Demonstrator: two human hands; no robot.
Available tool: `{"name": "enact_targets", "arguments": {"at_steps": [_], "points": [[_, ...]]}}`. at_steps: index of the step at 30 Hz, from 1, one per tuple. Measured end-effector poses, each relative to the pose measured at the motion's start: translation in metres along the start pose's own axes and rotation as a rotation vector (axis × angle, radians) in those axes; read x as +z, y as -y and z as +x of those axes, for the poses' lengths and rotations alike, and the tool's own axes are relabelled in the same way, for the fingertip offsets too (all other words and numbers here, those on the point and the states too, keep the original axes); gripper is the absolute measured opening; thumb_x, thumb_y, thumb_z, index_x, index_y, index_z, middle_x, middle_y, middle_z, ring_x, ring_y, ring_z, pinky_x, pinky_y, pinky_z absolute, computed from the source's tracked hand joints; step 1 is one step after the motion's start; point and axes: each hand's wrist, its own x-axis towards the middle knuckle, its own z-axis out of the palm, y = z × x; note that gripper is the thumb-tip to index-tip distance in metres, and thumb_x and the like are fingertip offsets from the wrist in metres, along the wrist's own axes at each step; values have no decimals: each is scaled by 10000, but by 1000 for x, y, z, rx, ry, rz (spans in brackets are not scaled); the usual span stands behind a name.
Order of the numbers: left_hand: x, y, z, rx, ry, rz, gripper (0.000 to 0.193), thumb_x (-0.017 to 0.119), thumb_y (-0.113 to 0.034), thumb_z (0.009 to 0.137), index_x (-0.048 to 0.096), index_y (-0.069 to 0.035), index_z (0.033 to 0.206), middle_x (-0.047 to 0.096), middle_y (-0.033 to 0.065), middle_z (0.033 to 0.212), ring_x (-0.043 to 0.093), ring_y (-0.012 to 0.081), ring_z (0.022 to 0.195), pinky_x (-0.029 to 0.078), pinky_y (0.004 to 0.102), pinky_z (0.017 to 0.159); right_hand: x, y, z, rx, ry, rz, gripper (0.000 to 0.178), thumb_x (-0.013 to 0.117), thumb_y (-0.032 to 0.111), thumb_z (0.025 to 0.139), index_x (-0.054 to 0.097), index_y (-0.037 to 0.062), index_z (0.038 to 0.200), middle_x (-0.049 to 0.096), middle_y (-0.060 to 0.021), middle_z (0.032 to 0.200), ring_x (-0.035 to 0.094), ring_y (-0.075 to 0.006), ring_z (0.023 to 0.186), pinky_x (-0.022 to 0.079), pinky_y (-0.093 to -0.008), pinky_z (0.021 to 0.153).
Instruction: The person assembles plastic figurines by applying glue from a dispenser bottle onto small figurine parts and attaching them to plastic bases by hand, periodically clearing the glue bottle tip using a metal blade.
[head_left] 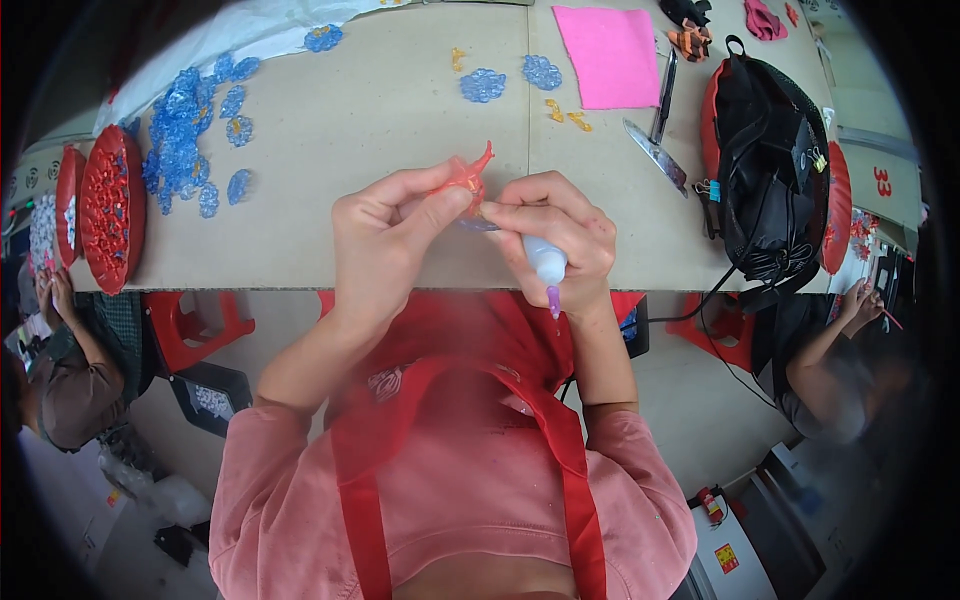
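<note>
My left hand (385,225) pinches a translucent red piece with a thin curved tip (487,157) between thumb and fingers, just above the table's near edge. Close beside it, my right hand (575,225) has its lower fingers wrapped round a small white squeeze bottle (546,258) with a purple nozzle pointing down toward me. The thumb and forefinger of that hand meet at the red piece's lower end. A clear bluish piece (478,225) shows partly under the fingertips; whether either hand grips it is hidden.
Blue translucent pieces (180,130) are heaped at the left, beside a red tray of small red parts (112,210). Far off lie a pink sheet (607,58) and a metal blade (655,157). A black container with cables (765,170) stands right. Other people sit at both sides.
</note>
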Motion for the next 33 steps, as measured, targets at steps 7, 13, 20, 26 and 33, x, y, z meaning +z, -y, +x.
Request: {"name": "enact_targets", "arguments": {"at_steps": [7, 13, 20, 26, 33], "points": [[2, 3, -2, 48, -20, 16, 223, 612, -10, 810, 604, 78, 1015, 651, 111, 892, 611, 115, 801, 489, 219, 718, 1, -2, 0, 3, -14, 40, 229, 661, -88, 589, 635, 12, 793, 573, -107, 742, 575, -178, 578, 450, -253, 470], [4, 4, -3, 137, -52, 166, 221, 615, -10, 808, 606, 79, 1010, 652, 110, 889, 610, 111, 798, 487, 214, 717, 3, -4, -2, -66, 4, -88, 258, 658, -95, 572, 631, 18, 802, 565, -91, 736, 567, -172, 560, 445, -254, 453], [3, 9, -2, 60, -43, 3, 227, 612, -6, 809, 602, 80, 1019, 653, 105, 902, 608, 106, 800, 487, 213, 719, 1, 2, -2, -13, -11, -78, 275, 660, -93, 561, 631, 23, 808, 560, -80, 744, 567, -178, 567, 443, -260, 452], [4, 9, -3, 21, -24, -3, 251, 590, -1, 815, 586, 71, 1055, 652, 87, 889, 590, 73, 770, 474, 195, 686, -2, 11, 0, 47, 26, -177, 277, 642, -96, 577, 656, 36, 820, 570, -83, 755, 558, -152, 582, 432, -237, 477], [1, -2, -2, -100, 37, -22, 325, 567, 37, 789, 546, 67, 1111, 646, 64, 856, 570, 49, 751, 453, 180, 656, -6, 24, 4, 70, 123, -299, 273, 660, -55, 602, 615, 39, 854, 553, -66, 842, 583, -179, 605, 468, -282, 476]]}}
